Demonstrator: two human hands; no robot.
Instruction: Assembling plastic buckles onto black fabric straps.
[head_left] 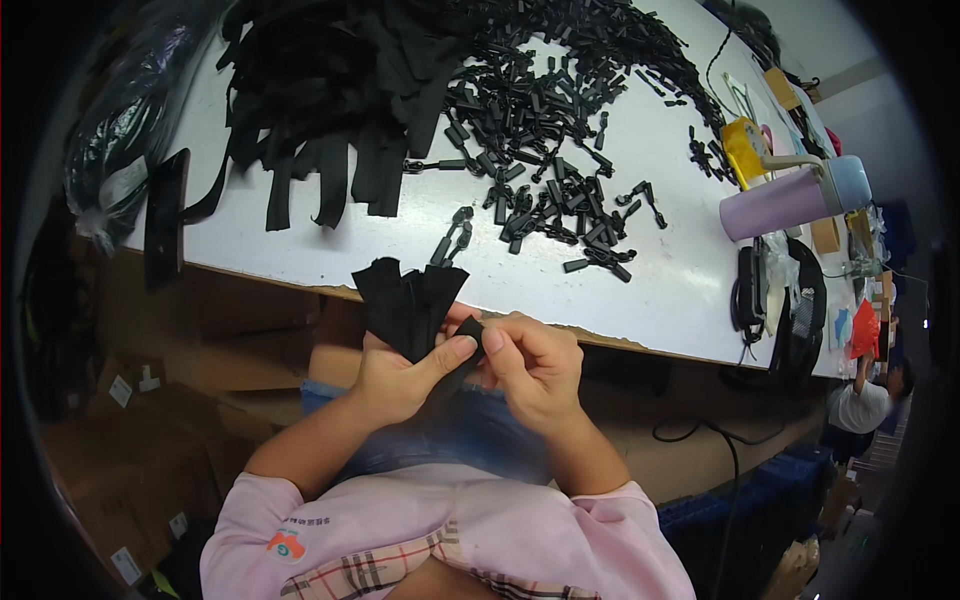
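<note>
My left hand [395,385] is closed around a small bunch of black fabric strips [405,305], whose ends fan out above the fingers. One black strip [468,333] runs between thumb and fingers of that hand, its end standing up. At this end my right hand [540,368] is pinched, thumb against forefinger; whatever small thing may be in the pinch is hidden. Both hands are just off the table's front edge, above my lap. Close beyond them lie a few loose black zipper pulls [455,240] on the white table [330,255].
A large heap of black strips [340,80] covers the table's far left, beside a wide pile of black zipper pulls [540,115]. A dark phone [166,215] lies near the left edge. On the right are a purple tumbler [775,205] and a yellow tape dispenser [742,152].
</note>
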